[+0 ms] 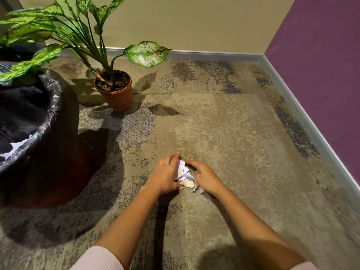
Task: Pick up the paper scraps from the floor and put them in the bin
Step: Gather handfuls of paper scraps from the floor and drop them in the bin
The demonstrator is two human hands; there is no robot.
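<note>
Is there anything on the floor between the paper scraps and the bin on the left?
Nothing visible. Only bare carpet lies between the paper scraps and the bin. The potted plant stands farther back, off the path.

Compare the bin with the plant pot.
The bin is large and dark; the plant pot is small and terracotta-orange. The bin is lined with a plastic bag and holds white paper; the plant pot holds soil and a leafy plant. Both stand upright on the carpet.

White torn scraps (185, 175) lay bunched in one crumpled heap on the floor (224, 133). Bin (58, 152), dark, black-lined, stood upright well to their left, more white paper (14, 147) inside.
</note>
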